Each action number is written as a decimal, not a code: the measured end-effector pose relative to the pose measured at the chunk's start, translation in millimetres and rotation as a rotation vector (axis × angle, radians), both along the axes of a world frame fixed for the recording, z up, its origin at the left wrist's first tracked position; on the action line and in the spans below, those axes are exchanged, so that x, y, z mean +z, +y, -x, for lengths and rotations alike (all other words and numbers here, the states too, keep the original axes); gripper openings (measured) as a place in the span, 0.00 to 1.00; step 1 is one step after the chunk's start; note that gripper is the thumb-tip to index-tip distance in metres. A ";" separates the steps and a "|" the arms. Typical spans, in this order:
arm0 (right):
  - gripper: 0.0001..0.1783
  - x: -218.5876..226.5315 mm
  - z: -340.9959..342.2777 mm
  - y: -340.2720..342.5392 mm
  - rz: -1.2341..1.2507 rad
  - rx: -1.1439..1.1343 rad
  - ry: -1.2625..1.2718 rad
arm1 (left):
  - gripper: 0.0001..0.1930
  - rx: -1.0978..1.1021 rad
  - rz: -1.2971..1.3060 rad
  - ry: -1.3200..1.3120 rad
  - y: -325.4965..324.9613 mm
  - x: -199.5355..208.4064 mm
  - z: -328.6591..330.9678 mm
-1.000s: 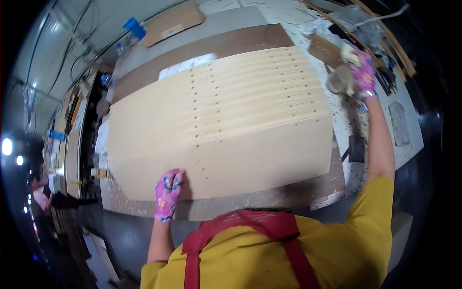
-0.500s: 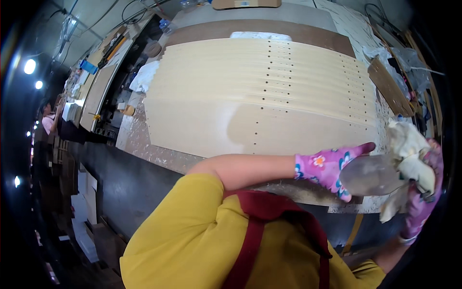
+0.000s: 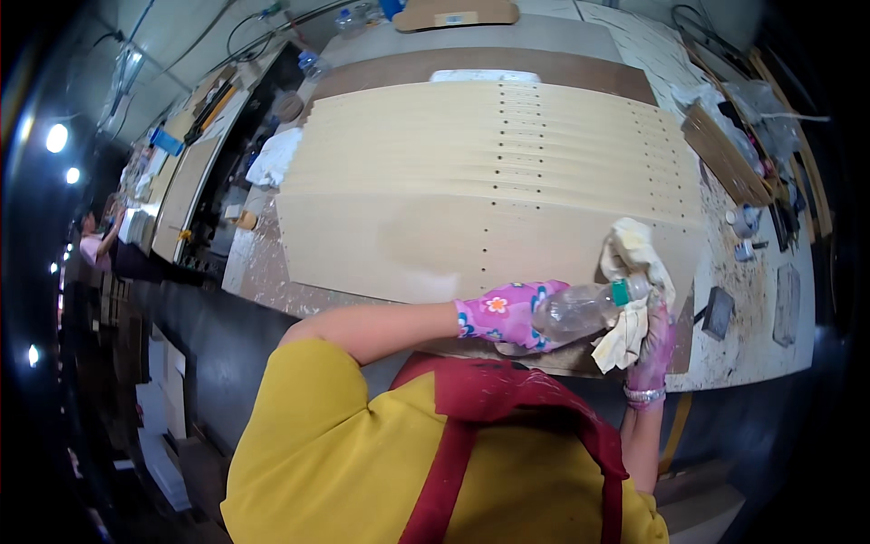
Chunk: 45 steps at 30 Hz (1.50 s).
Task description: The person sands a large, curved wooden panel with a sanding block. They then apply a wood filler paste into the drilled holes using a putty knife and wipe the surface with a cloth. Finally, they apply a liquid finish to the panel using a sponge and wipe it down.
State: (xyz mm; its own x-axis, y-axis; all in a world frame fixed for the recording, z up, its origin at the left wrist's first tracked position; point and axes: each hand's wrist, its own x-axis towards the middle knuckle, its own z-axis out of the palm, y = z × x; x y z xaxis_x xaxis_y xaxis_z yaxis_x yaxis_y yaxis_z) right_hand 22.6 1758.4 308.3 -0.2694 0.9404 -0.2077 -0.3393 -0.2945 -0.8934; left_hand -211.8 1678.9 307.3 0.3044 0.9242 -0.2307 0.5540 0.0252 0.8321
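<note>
Left hand (image 3: pixel 503 315) fingers wrapped round clear bottle (image 3: pixel 584 306), right hand (image 3: pixel 654 340) clutching cloth (image 3: pixel 630 272), over stacked drilled boards (image 3: pixel 489 190).

The single head camera looks steeply down from above the person's shoulders, close to the hands, facing forward across the counter (image 3: pixel 272 272).

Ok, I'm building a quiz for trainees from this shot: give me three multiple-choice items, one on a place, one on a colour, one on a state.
1. Where is the cloth?
A. At the bottle's mouth
B. On the floor
C. On the far shelf

2. What colour is the bottle neck ring?
A. Red
B. Green
C. Black

3. How is the bottle held?
A. Upright
B. Tipped sideways
C. Lying on the boards

Answers: A, the right hand presses the cloth to the mouth; B, a green band shows there; B, the left hand holds it near level.
</note>
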 end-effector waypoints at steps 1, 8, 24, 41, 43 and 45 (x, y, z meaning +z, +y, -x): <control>0.18 -2.5 -0.9 1.7 0.009 -0.035 -0.034 | 0.45 0.025 -0.027 0.085 -3.5 -0.9 1.0; 0.21 -59.3 -16.3 5.7 0.320 0.032 0.487 | 0.42 -0.194 -0.209 0.741 16.1 62.0 23.9; 0.27 -62.9 -5.9 -6.7 0.315 0.194 0.755 | 0.40 -0.279 -0.508 1.112 42.4 115.5 23.7; 0.25 -65.5 -16.6 -10.8 0.315 0.081 0.766 | 0.44 -0.409 -0.522 1.108 32.6 136.9 -4.3; 0.24 -65.7 -29.3 -8.2 0.345 0.066 0.754 | 0.45 -0.436 -0.570 1.097 33.1 136.8 -3.3; 0.24 -74.7 -30.8 -6.8 0.401 0.025 0.756 | 0.45 -0.447 -0.567 1.098 31.6 138.6 -5.1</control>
